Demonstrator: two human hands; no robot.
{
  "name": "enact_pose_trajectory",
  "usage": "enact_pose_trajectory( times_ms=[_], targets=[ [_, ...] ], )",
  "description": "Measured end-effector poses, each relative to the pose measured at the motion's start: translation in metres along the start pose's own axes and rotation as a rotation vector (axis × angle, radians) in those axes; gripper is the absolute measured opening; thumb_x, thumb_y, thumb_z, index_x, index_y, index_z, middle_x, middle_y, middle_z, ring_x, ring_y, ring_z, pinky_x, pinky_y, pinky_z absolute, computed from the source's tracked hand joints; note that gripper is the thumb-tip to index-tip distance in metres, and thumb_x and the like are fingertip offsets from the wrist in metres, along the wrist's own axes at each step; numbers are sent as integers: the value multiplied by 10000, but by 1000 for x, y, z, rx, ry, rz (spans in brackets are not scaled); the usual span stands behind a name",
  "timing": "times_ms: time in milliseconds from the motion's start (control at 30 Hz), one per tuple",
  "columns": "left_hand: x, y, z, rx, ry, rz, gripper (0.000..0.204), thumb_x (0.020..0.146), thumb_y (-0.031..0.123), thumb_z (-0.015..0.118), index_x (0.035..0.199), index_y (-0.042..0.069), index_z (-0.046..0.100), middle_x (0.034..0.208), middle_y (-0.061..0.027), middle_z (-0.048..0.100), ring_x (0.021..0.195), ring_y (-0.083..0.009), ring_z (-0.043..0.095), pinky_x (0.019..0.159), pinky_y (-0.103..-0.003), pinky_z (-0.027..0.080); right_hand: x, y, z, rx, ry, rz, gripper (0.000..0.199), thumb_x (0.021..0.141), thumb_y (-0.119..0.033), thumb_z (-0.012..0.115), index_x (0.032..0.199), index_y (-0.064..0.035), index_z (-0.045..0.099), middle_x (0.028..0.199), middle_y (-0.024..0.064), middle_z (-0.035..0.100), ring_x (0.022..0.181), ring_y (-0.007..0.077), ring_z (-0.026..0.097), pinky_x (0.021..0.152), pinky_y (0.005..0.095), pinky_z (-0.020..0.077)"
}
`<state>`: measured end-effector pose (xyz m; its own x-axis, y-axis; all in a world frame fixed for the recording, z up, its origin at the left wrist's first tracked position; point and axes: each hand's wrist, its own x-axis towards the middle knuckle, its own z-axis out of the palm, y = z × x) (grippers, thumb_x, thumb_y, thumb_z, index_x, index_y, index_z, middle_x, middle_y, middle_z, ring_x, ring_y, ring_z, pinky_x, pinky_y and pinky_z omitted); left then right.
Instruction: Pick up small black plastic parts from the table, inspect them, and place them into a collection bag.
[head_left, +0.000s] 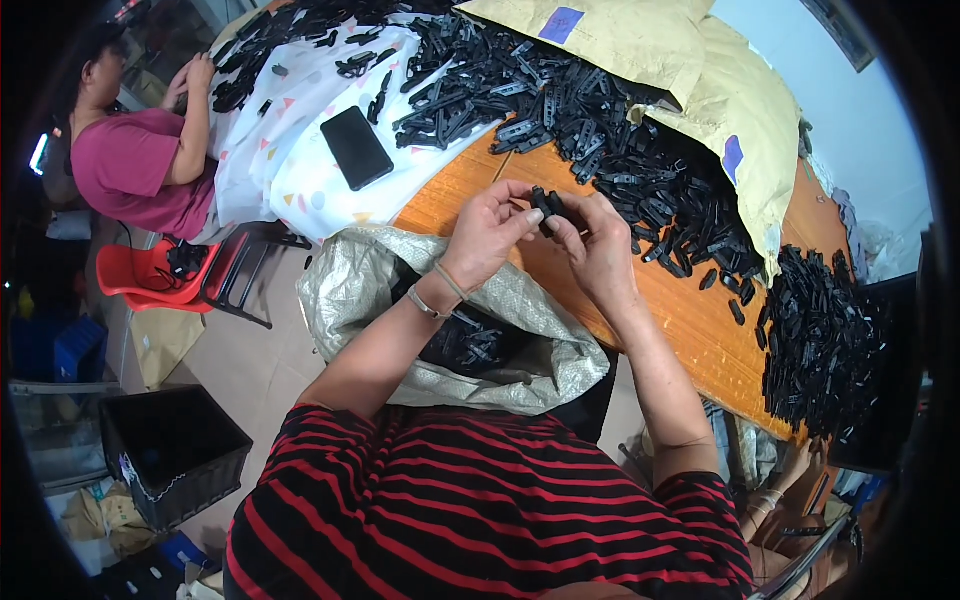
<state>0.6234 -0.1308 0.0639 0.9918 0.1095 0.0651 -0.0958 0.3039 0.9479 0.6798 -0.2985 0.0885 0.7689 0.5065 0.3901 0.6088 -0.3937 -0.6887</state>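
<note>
My left hand (487, 232) and my right hand (601, 248) meet over the edge of an orange wooden table (690, 320). Together they pinch a small black plastic part (548, 207) between fingertips. A woven grey sack (370, 275) sits open under my forearms, with several black parts inside it. A large heap of the same black plastic parts (560, 100) covers the table just beyond my hands.
A black phone (356, 146) lies on a white patterned cloth (290, 150). Yellow bags (730, 110) lie behind the heap. More black parts (820, 340) are piled at the right. A person in pink (130, 165) sits at far left by a red chair (150, 275). A black crate (170, 450) stands on the floor.
</note>
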Motion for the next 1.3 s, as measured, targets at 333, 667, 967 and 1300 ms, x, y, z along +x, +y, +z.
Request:
enact_pose_trajectory(
  times_ms=[333, 667, 967, 1300],
  targets=[
    [-3, 4, 0, -119, -81, -26, 321, 912, 82, 639, 1210, 6, 546, 1039, -36, 633, 909, -90, 616, 744, -217, 519, -2, -9, 1, 315, 34, 172, 183, 818, -35, 718, 977, 30, 658, 866, 110, 649, 652, 149, 653, 588, 270, 511],
    [-4, 9, 0, -48, -52, -27, 282, 892, 32, 638, 1159, 9, 549, 1054, -34, 612, 915, -85, 619, 759, -212, 540, -4, -19, -8, 147, -9, 37, 212, 851, 10, 661, 1062, 23, 645, 927, 83, 601, 707, 113, 632, 624, 241, 502],
    [-8, 5, 1, 6, -22, 38, 293, 879, -9, 627, 1158, 3, 536, 1054, -42, 620, 921, -90, 628, 802, -216, 532, -4, -18, -6, 163, -20, 66, 185, 805, 3, 711, 989, 6, 692, 832, 74, 618, 682, 121, 614, 611, 237, 494],
    [-11, 3, 2, 43, -8, 80, 314, 871, -63, 593, 1172, -11, 517, 1044, -53, 611, 944, -90, 618, 847, -219, 513, -3, -15, -1, 148, 5, 53, 211, 742, -23, 789, 924, 9, 687, 810, 64, 623, 664, 116, 608, 576, 233, 492]
  ],
)
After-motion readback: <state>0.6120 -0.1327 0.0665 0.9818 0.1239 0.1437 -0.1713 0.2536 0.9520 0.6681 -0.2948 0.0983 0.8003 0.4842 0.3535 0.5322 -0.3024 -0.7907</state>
